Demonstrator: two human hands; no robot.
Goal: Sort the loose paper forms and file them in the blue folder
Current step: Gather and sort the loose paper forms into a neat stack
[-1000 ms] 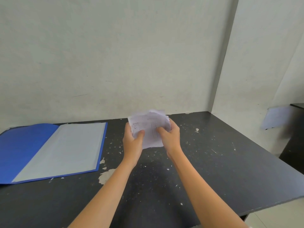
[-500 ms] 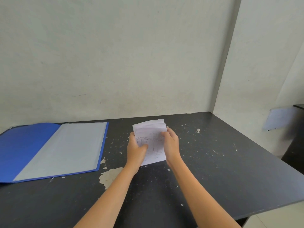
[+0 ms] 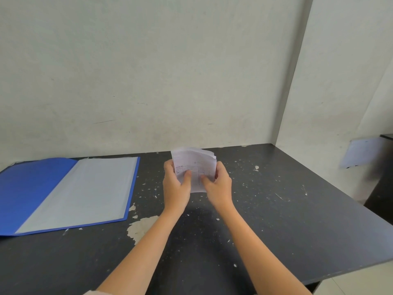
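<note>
A small stack of white paper forms (image 3: 194, 161) with printed tables is held upright over the middle of the black desk (image 3: 276, 220). My left hand (image 3: 175, 186) grips its left edge, thumb on the front sheet. My right hand (image 3: 219, 186) grips its right edge, thumb also on the front. The top edges of the sheets fan apart a little. The blue folder (image 3: 27, 188) lies open at the left of the desk, with a clear plastic sleeve page (image 3: 85, 192) facing up on its right half.
The desk top is chipped, with a pale bare patch (image 3: 141, 227) near the folder's front corner. A pale wall rises right behind the desk and a partition closes the right side. A sheet of paper (image 3: 359, 153) hangs at the far right beside a dark cabinet.
The crumpled forms were straightened into a flatter stack. Half a second ago my right hand was at the top edge; now both hands grip the sides again.
</note>
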